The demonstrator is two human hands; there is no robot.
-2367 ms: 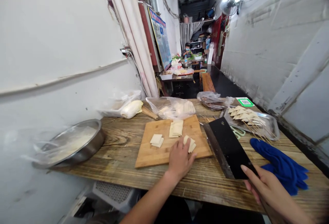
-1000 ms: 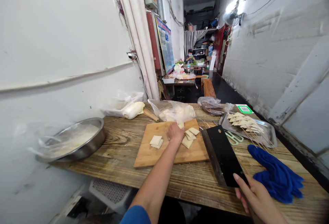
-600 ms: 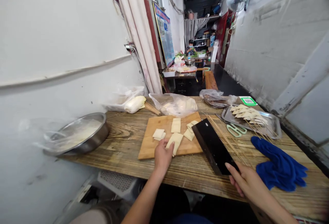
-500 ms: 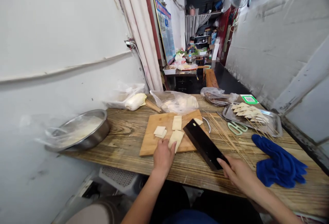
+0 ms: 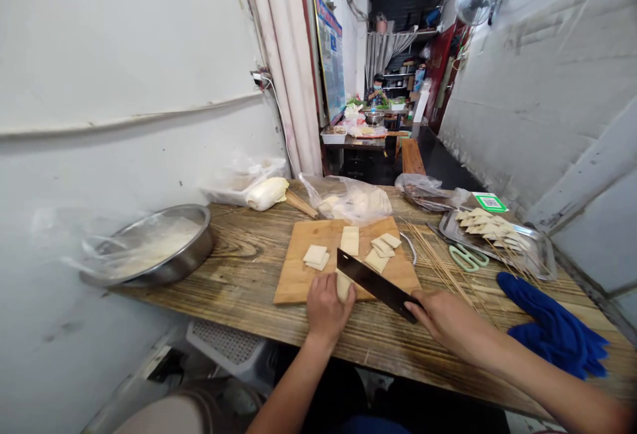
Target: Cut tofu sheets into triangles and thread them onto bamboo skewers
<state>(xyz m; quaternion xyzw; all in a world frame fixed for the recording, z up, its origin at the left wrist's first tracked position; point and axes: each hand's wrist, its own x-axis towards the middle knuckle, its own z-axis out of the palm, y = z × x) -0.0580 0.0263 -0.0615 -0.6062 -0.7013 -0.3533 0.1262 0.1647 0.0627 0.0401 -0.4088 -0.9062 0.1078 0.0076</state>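
My right hand (image 5: 440, 314) is closed round the end of a dark, flat-bladed cleaver (image 5: 378, 286). The blade's far end is at the pale tofu sheet (image 5: 343, 283) near the front of the wooden cutting board (image 5: 293, 286). With curled fingers, my left hand (image 5: 327, 309) holds that sheet down, just left of the blade; part of the sheet is hidden. Another tofu sheet (image 5: 350, 240) lies farther back. Cut squares (image 5: 316, 257) rest on the left of the board, and several more pieces (image 5: 383, 248) overlap on the right.
Bamboo skewers (image 5: 432, 255), green-handled scissors (image 5: 468, 258) and a blue glove (image 5: 552, 328) lie to the right. A metal tray (image 5: 537, 248) bears skewered pieces. A steel basin (image 5: 199, 248) stands left. Behind the board are a plastic bag (image 5: 348, 198) and a white vegetable (image 5: 267, 193). A person (image 5: 377, 92) sits far back.
The cleaver has moved left from the board's right side to the front sheet, and its blade has turned more upright. My left hand grips the sheet more closely. Pieces on the right are uncovered.
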